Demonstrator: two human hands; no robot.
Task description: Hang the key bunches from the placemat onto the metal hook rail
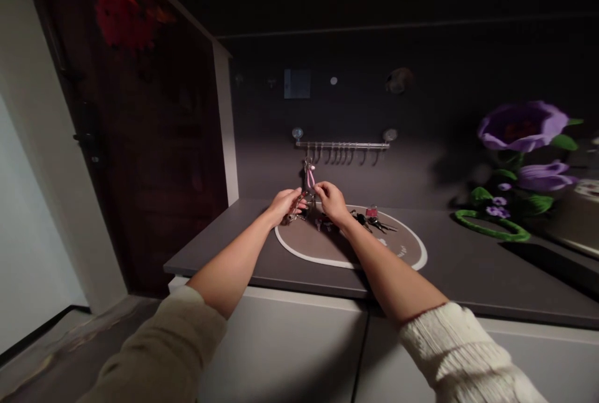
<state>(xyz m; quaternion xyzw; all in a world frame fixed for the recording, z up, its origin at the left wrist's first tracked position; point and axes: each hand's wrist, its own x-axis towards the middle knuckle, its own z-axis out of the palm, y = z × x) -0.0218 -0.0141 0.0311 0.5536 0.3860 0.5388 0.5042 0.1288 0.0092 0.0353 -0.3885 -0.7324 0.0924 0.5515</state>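
Observation:
A metal rail (344, 145) with a row of hooks is fixed to the dark wall. From its left end hangs a ring with a pink strap (310, 176). Just below, my left hand (286, 204) is closed on a bunch of keys (294, 216). My right hand (331, 201), fingers pinched, is beside it at the lower end of the strap; what the fingertips grip is too small to tell. Under both hands is a brown oval mat (309, 250) with a white rim. Several keys (379, 224) and a red item (371, 211) lie on the mat, right of my right hand.
Purple flowers with a green ring base (491, 226) stand at the right on the dark counter (440, 278), near a pale rounded object (575, 216). White cabinet fronts (290, 347) are below. A dark door (163, 141) with a handle is at the left.

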